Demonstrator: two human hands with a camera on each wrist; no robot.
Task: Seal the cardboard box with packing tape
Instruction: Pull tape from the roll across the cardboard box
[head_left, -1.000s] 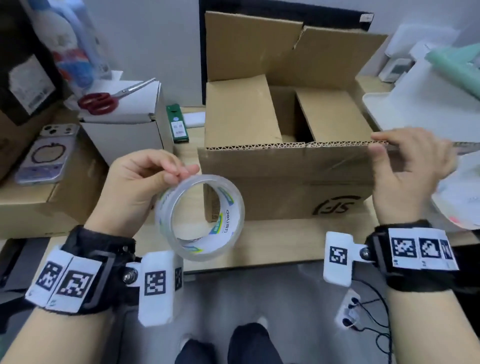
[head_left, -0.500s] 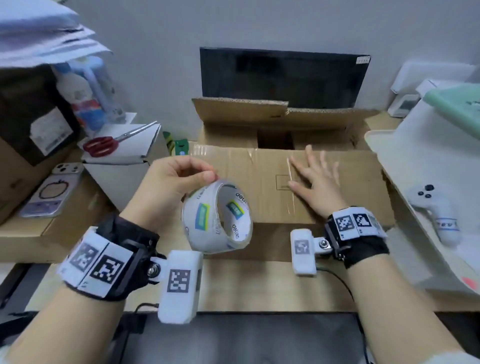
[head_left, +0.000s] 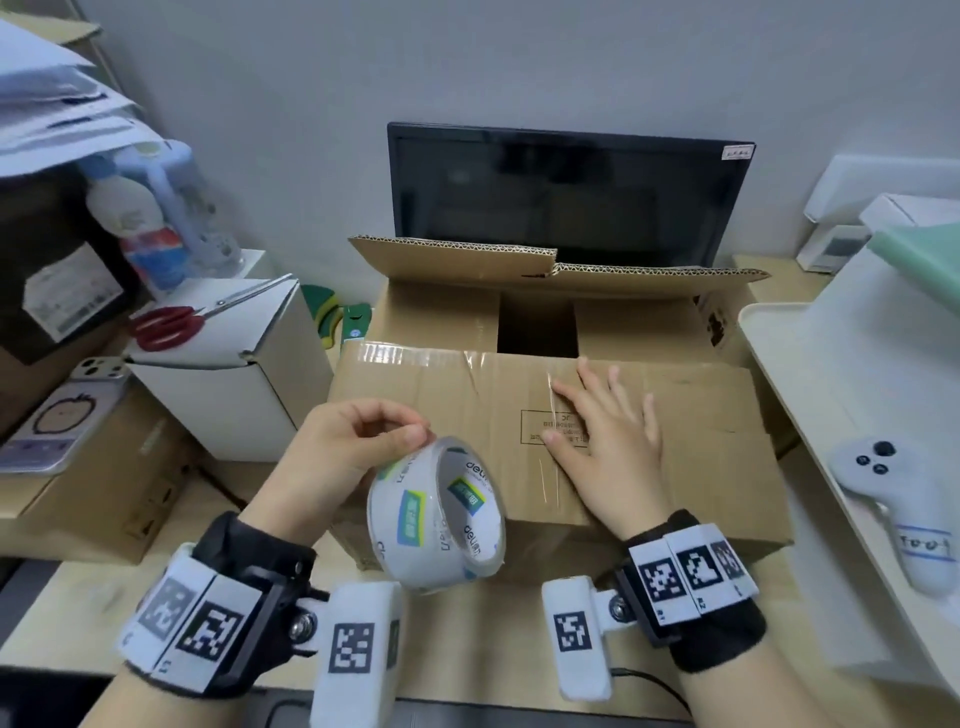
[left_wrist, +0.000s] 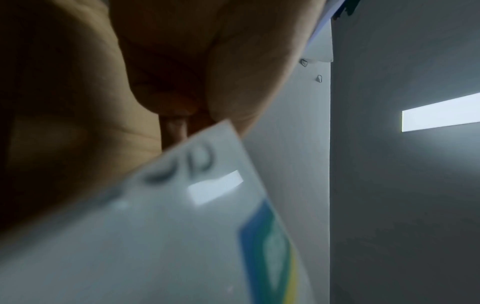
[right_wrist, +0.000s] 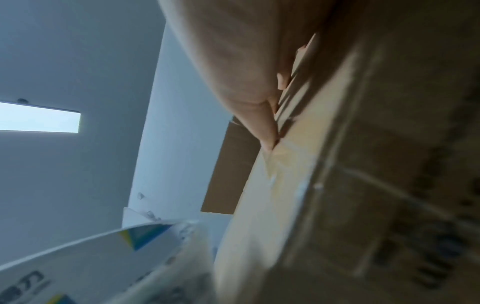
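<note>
Two hands are seen in the head view: the left hand (head_left: 343, 452) pinches the tape roll (head_left: 436, 519) in front of the cardboard box (head_left: 467, 415) on the table (head_left: 493, 623), while the right hand (head_left: 608, 447) is laid flat, fingers straight, on the near flap (head_left: 701, 415). The far flap (head_left: 519, 260) is not yet folded down.

In the left wrist view, the tape roll (left_wrist: 168, 236) is held by curled fingers (left_wrist: 233, 72).

In the right wrist view, the near flap (right_wrist: 363, 164) is pressed by the right hand (right_wrist: 246, 61). Closing is judged to be under way; next, the far flap must be lowered and a tape end freed.
</note>
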